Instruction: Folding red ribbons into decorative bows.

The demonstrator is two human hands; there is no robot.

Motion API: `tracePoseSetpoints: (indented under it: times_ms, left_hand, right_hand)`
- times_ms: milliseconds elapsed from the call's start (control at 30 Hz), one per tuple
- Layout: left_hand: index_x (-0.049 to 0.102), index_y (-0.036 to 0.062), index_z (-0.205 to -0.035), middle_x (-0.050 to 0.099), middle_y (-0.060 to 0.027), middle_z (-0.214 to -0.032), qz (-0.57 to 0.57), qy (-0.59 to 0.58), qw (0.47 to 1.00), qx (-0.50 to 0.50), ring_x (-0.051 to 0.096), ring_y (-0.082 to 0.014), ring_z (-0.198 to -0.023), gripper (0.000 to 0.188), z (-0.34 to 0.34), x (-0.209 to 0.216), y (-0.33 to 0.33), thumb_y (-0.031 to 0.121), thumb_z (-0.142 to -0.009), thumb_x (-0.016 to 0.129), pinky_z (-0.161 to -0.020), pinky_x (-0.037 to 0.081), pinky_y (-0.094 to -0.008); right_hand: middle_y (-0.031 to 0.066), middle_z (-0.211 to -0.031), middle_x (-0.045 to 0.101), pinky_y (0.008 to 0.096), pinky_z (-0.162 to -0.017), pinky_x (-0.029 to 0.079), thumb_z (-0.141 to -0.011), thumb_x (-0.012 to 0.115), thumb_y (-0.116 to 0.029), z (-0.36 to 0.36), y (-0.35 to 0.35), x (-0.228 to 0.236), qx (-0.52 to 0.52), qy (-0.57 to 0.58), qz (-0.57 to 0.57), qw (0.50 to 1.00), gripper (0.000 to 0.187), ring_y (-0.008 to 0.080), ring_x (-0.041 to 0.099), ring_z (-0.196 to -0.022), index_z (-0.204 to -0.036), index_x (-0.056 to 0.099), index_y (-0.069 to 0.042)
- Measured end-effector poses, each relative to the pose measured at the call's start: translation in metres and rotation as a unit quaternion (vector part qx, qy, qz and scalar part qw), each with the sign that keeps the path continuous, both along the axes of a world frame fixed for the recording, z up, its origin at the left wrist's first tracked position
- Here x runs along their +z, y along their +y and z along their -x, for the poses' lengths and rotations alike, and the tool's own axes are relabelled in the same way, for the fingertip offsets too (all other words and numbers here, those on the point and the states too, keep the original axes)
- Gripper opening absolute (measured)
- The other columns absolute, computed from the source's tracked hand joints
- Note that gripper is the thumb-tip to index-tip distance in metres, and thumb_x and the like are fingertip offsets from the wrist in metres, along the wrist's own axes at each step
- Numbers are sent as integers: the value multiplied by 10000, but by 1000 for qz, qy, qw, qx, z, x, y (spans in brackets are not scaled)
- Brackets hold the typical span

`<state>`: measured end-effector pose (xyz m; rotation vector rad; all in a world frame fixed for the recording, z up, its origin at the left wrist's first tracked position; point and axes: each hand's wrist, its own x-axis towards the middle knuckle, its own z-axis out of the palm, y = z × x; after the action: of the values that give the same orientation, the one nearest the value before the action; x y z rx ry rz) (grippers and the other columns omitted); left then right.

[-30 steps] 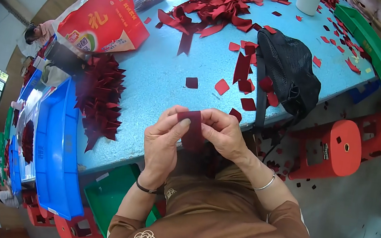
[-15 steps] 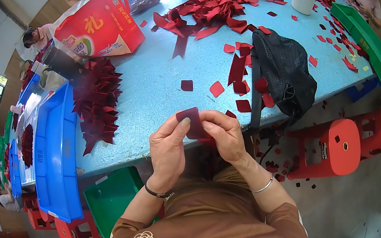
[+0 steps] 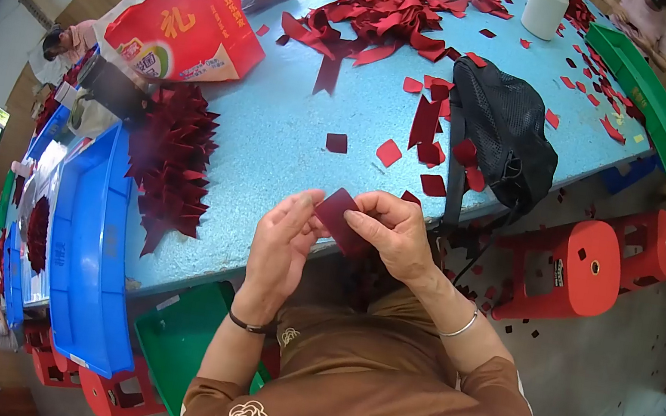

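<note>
Over the table's near edge, my right hand (image 3: 399,240) pinches a dark red ribbon piece (image 3: 339,216) between thumb and fingers. The piece is smooth with a rounded corner, and its lower part is shaded. My left hand (image 3: 282,243) is beside its left edge, thumb raised and fingers loosely apart; its fingertips are close to the piece, and I cannot tell whether they touch it. Several loose red squares, one a dark red square (image 3: 336,142), lie beyond my hands. To the left sits a spiky pile of dark red ribbon pieces (image 3: 175,161).
A blue tray (image 3: 88,243) and a green tray (image 3: 178,332) flank the table's left end. A red gift bag (image 3: 191,29), heaped red ribbons (image 3: 381,15), a black mesh backpack (image 3: 498,130) and a white bottle (image 3: 544,11) occupy the blue table (image 3: 277,121). Red stools (image 3: 571,272) stand right.
My left thumb has come off the ribbon piece, and the left hand has drawn slightly left with its fingers loosened. My right hand keeps its pinch. The view has shifted slightly.
</note>
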<state>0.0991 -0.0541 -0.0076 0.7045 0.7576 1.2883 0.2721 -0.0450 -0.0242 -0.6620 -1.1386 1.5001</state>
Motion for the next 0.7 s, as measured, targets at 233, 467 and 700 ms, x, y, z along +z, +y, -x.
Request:
tracePoseSetpoints:
  times_ms: [233,467,700]
  left_hand:
    - [686,-37,-962,669,-83,-921,-14,136,991,0,609,-111,-835,151,20,-6,9,53,-841,676,-745,483,-240]
    - [669,-39,-986,672,-77,-921,-72,181,979,51,618,-139,-858,146,36,-18,9,40,-868,638,-797,490,-268]
    - [621,-45,-1102,668,-86,-977,57,-7,998,-23,614,-150,-906,239,38,-12,4,55,-885,618,-861,474,-272]
  right_hand:
    - [0,-817,626,193,-639,459,-878,642,-76,18,8,-7,59,-40,6,997,108,36,554,-721,-925,634,20]
    - [-10,-794,608,188,-624,450,-826,688,-21,32,5,-12,64,-32,35,997,85,38,541,-700,-855,614,7]
    - [-2,-818,596,195,-607,453,-824,673,6,47,2,-22,-17,-88,-6,996,80,46,537,-708,-837,594,6]
